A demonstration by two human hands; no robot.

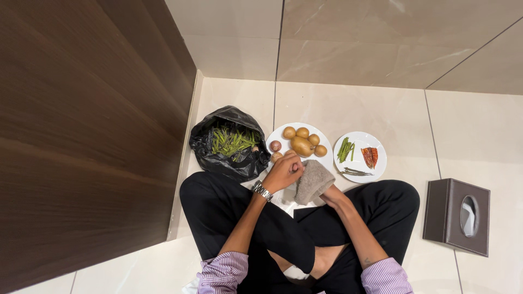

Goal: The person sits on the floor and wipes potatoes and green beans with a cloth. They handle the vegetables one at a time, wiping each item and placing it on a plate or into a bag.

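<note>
- Dark brown wood panelling (81, 136) fills the left side, meeting a pale, glossy tiled floor (354, 103) on which the person sits cross-legged.
- A black plastic bag (218, 149) lies open on the floor just beside the person's left knee, with a heap of green bean trimmings (233, 140) inside it.
- The left hand (283, 172), with a metal watch (262, 191) on the wrist, hovers over the near edge of a white plate (327, 162); its fingers are curled together around something small, which I cannot make out.
- On that plate sit several brown potatoes (302, 144) and a couple of small reddish onions (275, 146), all whole and unpeeled as far as can be seen.
- A grey-brown cloth (313, 181) is bunched over the right hand (328, 195), whose fingers are hidden under it, so I cannot tell whether they are apart or closed. The cloth touches the left hand and overlaps the plate's near rim.
- To the right, a smaller white plate (376, 166) holds a few trimmed green beans (345, 149), orange-red pieces (370, 157) and some dark strands.
- Far right, well apart, stands a dark brown tissue box (456, 216).
- Judging by this, the beans look dealt with, while the potatoes and onions remain whole.
</note>
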